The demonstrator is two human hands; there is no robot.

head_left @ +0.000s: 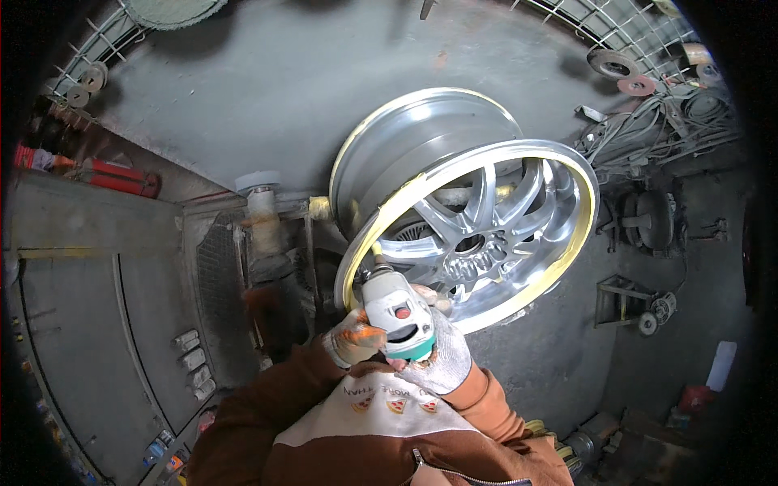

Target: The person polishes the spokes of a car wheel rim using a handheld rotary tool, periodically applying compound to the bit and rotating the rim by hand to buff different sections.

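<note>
A shiny silver alloy car wheel [421, 247] stands tilted in front of me, its rim edged with yellow tape or coating. Against the lower left of its face is a white and teal handheld power grinder [399, 316] with a red button. Its small yellow tip meets the wheel near the base of a spoke, by the rim. My left hand [357, 338], in a glove with orange patches, closes on the grinder's left side. My right hand [442, 352], in a whitish glove, wraps its right side and rear, with fingers partly hidden behind the body.
Behind the wheel rises a grey wall [267, 105]. To the left are a machine with a white disc top [258, 180] and a red fire extinguisher [121, 176]. Cables [664, 130] hang at the upper right. Bench grinder-like equipment [644, 312] stands on the right.
</note>
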